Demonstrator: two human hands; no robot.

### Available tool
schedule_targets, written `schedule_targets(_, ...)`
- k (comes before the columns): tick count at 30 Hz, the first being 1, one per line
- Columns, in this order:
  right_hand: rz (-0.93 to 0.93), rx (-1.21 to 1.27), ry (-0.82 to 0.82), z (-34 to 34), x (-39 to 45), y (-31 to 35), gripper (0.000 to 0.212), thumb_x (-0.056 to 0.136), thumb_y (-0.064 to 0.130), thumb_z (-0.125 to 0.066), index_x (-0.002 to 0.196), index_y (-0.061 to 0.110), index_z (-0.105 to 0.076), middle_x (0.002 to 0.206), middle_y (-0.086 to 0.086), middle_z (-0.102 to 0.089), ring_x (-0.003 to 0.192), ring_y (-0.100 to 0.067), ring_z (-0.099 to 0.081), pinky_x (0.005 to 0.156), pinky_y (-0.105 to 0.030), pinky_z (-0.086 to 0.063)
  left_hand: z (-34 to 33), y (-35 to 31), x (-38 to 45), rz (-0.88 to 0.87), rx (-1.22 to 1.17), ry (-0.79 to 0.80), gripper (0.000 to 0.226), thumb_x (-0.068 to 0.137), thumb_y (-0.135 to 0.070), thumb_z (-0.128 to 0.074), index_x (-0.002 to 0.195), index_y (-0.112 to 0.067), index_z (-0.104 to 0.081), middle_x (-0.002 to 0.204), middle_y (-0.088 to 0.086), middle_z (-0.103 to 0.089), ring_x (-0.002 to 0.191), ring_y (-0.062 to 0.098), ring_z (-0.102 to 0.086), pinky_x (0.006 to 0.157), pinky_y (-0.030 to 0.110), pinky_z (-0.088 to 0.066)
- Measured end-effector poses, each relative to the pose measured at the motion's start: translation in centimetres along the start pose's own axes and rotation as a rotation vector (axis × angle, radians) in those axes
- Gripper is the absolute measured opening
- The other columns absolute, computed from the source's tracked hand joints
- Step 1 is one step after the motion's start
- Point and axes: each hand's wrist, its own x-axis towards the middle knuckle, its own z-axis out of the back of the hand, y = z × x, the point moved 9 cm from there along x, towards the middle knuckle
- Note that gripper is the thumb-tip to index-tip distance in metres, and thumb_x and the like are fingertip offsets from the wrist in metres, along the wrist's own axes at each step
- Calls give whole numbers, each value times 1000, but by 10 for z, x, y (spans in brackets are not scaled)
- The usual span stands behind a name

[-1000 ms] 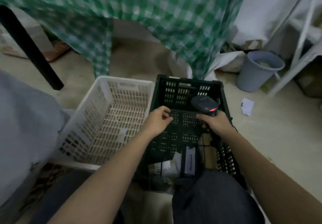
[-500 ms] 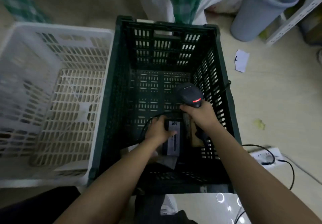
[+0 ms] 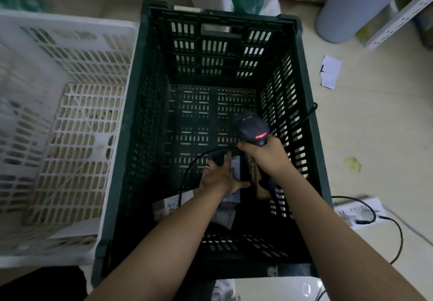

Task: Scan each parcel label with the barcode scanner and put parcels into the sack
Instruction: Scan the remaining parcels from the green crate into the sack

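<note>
Camera closer; dark crate [image 3: 150, 117] beside white basket [image 3: 58, 49] on pale floor [image 3: 375, 141].

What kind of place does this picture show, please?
Probably a small parcel sorting corner, in a home or a back room. A dark green crate on the floor holds parcels, the right hand holds a barcode scanner, and an empty white crate stands beside it.

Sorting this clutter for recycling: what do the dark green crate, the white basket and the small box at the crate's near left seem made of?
Dark green slotted crate: rigid moulded plastic, matt. White slotted basket: likewise plastic, scuffed. Small brown box with handwriting: probably cardboard, dull surface.
</note>
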Motion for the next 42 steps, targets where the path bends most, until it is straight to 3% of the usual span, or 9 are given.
schedule_targets(5,-32,35,-41,4,-7,-5,13,81,10,-75,79,10,-62,65,-3,-59,59,-14,-55,57,-28,-47,8,10,-6,10,-171,22,110,79,-52,-70,148,-42,14,158,19,3,141,44,-15,108,46,-36)
schedule_targets(9,-6,122,-107,13,-18,6,12,83,9,-74,78,13,-62,62,3,-58,48,3,-52,55,-21,-42,38,16,-27,-86,-306,-72,120,73,-46,-78,148,-43,16,154,19,-11,136,41,-31,107,44,-39)
schedule_targets(12,35,229,-183,21,-30,28,11,83,11,-74,88,13,-64,72,6,-63,63,-3,-56,65,-24,-44,73,18,-55,-195,-437,-127,121,71,-39,-80,149,-42,13,157,13,-13,140,31,-29,109,38,-34)
schedule_targets(17,119,297,-224,22,-54,85,16,80,17,-76,78,23,-61,72,3,-62,68,-14,-56,70,-31,-44,142,25,-130,-327,-613,-199,119,71,-37,-80,149,-43,9,159,-1,-20,143,20,-27,113,45,-33)
schedule_targets(24,231,402,-126,-7,-101,183,15,80,20,-77,89,19,-65,77,4,-65,77,-17,-62,75,-30,-46,234,57,-252,-494,-696,-484,112,80,-15,-77,152,-26,9,139,-9,-46,115,6,-48,101,28,-38)
schedule_targets(28,272,465,0,-43,-131,225,23,82,17,-77,102,13,-66,85,3,-68,78,-14,-64,75,-29,-51,264,86,-300,-486,-494,-724,131,68,-24,-86,152,-16,15,157,-1,-22,142,18,-28,115,36,-28)
schedule_targets(33,154,482,149,-99,-148,222,37,80,16,-78,113,4,-66,102,-10,-72,94,-26,-69,85,-40,-58,259,109,-328,-417,-24,-954,111,66,-37,-82,151,-15,-13,151,3,-25,139,26,-24,112,40,-27)
schedule_targets(38,-16,417,173,-121,-139,184,47,76,28,-82,113,5,-66,102,-12,-73,92,-27,-69,92,-44,-55,238,107,-312,-355,339,-927,94,76,-37,-71,149,-22,-13,149,0,-20,134,28,-24,107,48,-28)
schedule_targets(42,-144,368,253,-130,-126,157,82,54,55,-89,119,12,-65,107,-10,-73,97,-29,-69,87,-41,-55,226,112,-279,-384,336,-778,86,83,-30,-69,150,-24,-14,151,1,-21,134,29,-26,106,49,-31)
